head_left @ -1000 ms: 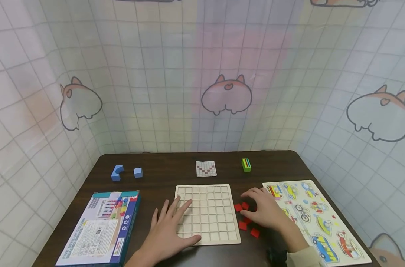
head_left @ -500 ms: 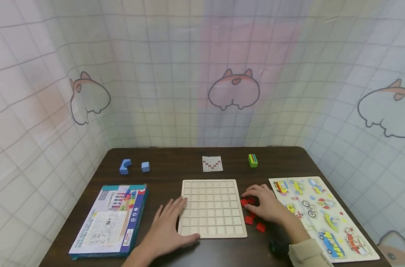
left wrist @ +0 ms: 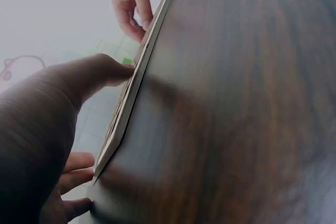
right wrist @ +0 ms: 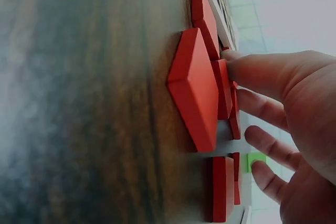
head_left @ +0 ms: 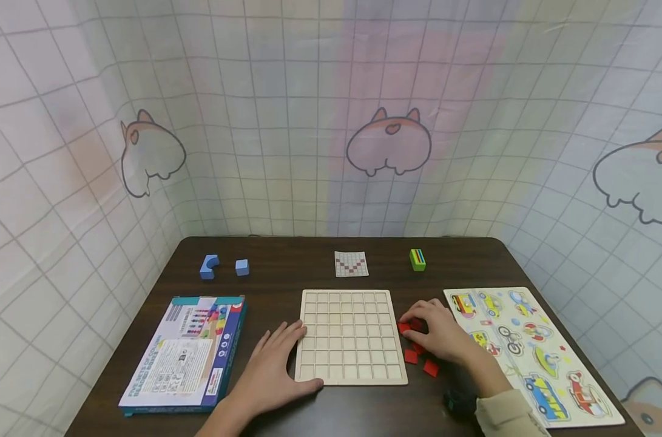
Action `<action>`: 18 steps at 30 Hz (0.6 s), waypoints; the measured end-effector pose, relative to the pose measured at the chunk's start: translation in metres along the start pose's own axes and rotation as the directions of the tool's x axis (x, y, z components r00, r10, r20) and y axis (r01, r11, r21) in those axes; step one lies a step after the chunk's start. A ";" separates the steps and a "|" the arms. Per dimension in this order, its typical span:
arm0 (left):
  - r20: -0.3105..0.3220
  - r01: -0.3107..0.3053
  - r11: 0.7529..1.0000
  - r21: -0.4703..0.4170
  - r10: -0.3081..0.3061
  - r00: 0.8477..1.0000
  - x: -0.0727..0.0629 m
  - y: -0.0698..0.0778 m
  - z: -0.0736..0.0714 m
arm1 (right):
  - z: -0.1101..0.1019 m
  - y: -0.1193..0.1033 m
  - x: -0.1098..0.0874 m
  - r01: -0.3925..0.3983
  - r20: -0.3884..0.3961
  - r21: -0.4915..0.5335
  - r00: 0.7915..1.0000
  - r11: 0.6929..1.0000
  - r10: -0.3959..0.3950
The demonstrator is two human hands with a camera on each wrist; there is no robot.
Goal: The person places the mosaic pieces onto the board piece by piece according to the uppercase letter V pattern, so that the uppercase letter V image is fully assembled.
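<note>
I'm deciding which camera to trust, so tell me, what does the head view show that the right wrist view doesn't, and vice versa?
Only the head view shows the left hand, the small blue cube, the notched blue block, the white paper card with a red pattern and the flat white-and-blue box.

Only the right wrist view shows the right hand from its underside and clear side edges on the flat square red tiles.

Both share that hand, red tiles, part of the pale wooden grid board and a green block.
</note>
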State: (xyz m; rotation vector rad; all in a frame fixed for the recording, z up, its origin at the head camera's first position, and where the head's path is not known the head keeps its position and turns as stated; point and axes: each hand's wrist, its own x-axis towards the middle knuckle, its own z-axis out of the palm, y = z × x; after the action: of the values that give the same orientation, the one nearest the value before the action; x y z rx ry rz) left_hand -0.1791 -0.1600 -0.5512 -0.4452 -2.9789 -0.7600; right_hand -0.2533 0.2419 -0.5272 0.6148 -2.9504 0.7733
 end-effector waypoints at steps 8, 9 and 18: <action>-0.022 -0.014 1.000 -0.007 0.014 1.000 -0.002 -0.001 0.000 | -0.001 -0.001 -0.003 0.005 -0.064 0.014 0.998 1.000 -0.004; -0.021 -0.013 1.000 -0.009 0.013 1.000 -0.002 -0.001 0.000 | -0.002 -0.002 -0.003 0.009 -0.069 0.016 0.998 1.000 -0.008; -0.004 -0.004 1.000 -0.011 0.004 1.000 -0.003 -0.001 0.000 | -0.006 -0.020 -0.006 0.082 -0.125 0.028 0.989 0.996 -0.078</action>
State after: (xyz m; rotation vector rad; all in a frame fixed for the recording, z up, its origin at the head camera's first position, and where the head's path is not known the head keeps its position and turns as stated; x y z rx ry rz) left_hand -0.1765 -0.1617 -0.5515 -0.4492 -2.9708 -0.7771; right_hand -0.2407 0.2313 -0.5136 0.6572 -2.7879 0.8230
